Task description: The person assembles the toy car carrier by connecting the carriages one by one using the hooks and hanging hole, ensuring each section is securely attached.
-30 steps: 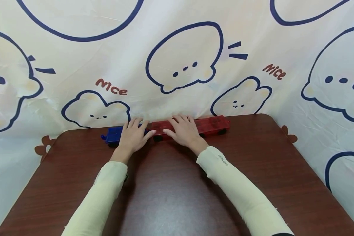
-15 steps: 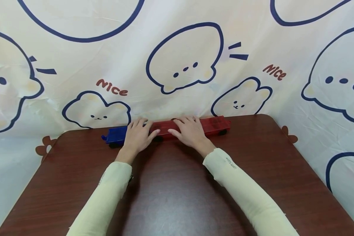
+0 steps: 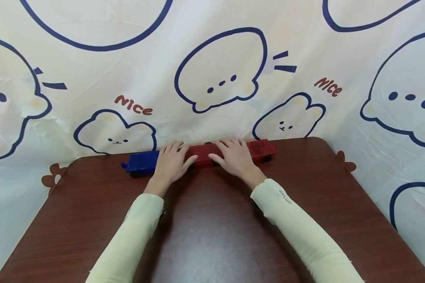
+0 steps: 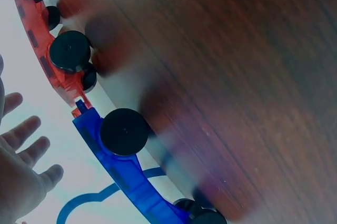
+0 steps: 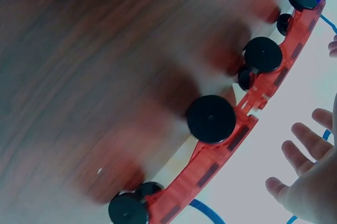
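A toy train car in blue plastic (image 3: 140, 162) stands at the table's back edge, coupled to a middle red car (image 3: 202, 150). Another red car (image 3: 263, 148) joins that one on the right. All three have black wheels, clearly seen in the wrist views. My left hand (image 3: 170, 163) hovers over the joint between the blue and middle red cars, fingers spread. Over the joint of the two red cars is my right hand (image 3: 236, 157), fingers likewise loosely spread. In the left wrist view a blue hook (image 4: 80, 107) sits in the red car's end. Neither hand grips anything.
The dark brown wooden table (image 3: 205, 228) stretches toward me. A white cloth (image 3: 212, 70) with blue cartoon outlines hangs right behind the train and along both sides.
Both hands have slid to the right above the train, uncovering more of the blue car. The train cars stay where they were.
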The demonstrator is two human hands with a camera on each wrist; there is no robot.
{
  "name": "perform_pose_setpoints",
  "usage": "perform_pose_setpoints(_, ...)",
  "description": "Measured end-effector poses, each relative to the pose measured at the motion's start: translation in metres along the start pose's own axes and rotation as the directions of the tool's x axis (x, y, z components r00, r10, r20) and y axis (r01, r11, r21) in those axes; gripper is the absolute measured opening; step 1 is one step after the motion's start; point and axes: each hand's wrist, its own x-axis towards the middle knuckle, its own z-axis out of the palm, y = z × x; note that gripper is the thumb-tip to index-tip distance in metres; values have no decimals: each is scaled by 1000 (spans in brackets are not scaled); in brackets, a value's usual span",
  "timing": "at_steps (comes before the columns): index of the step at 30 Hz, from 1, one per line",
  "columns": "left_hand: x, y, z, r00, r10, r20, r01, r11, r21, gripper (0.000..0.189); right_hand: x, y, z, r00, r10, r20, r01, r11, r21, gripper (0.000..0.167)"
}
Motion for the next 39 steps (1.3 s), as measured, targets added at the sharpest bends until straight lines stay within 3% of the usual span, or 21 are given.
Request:
perform_pose_setpoints(15,1,12,9,999,3,35,-3,1000,15,65,-12,27,-3,999,26,31,-25,1000,-15,68)
perform_pose_setpoints(24,4,17,12,998,10,59,-11,1000,19,66,-19,40,-4,1000,23,10,-23,1000,3,63)
perform_pose_setpoints(39,8,24,21,997,17,73,-17,1000,-3,67,-28,60,4,996,58,64,-59,998,12,67)
